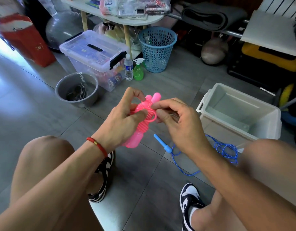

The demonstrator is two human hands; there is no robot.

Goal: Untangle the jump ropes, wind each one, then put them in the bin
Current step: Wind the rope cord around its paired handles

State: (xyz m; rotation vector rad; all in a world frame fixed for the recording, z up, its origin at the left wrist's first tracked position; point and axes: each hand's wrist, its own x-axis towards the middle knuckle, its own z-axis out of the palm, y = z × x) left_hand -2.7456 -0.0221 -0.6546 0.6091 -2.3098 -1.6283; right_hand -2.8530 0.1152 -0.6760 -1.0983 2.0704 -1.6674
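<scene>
- Pink jump rope [142,117] is held up over the floor between the person's knees, its cord wound in tight coils around the two handles set side by side; one small loop of cord sticks out on the right of the coils.
- Left hand [124,119] grasps the bundle around its middle, thumb laid across the coils, so the handle ends show above and below that grip.
- Right hand [175,119] pinches at the cord just beside the small loop, seemingly tucking the tail end; what exactly sits between its fingertips is hard to tell.
- Risk, as I judge it: if the tail is not tucked under a coil before the right hand releases, the springy cord may unwind; a slack left grip could let the handles slide apart and loosen every turn.
- Blue jump rope [225,150] lies loose on the floor, near and to the right, under the right forearm, one handle pointing far-left; it looks not yet wound.
- White bin [267,114] stands open at far right, well apart from the pink bundle.
- Grey basin [60,90] sits far left on the floor.
</scene>
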